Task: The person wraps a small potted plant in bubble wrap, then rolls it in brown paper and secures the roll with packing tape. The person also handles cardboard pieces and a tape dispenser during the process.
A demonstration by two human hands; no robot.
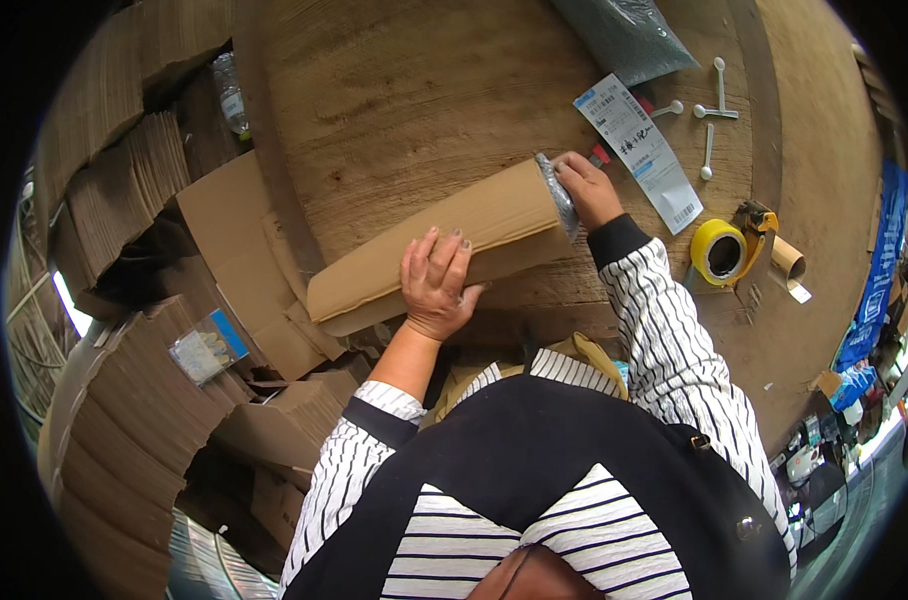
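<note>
A long brown cardboard wrap (444, 235) lies at a slant across the wooden table, rolled around something. Silvery plastic (557, 192) sticks out of its right end; what is inside stays hidden. My left hand (438, 283) rests on the near side of the cardboard with fingers spread over it. At the right end, my right hand (587, 190) has its fingers bent against the silvery plastic, pinching it at the cardboard's edge. Just right of that hand lies a printed paper label strip (642, 155).
Yellow tape (718, 252) in a dispenser and a cardboard tube (787, 258) are at the right. Several small white spoons (709, 150) lie beyond, near a grey plastic bag (626, 40). Stacked flat cardboard (124, 390) crowds the left side. The wooden table (404, 90) extends behind the roll.
</note>
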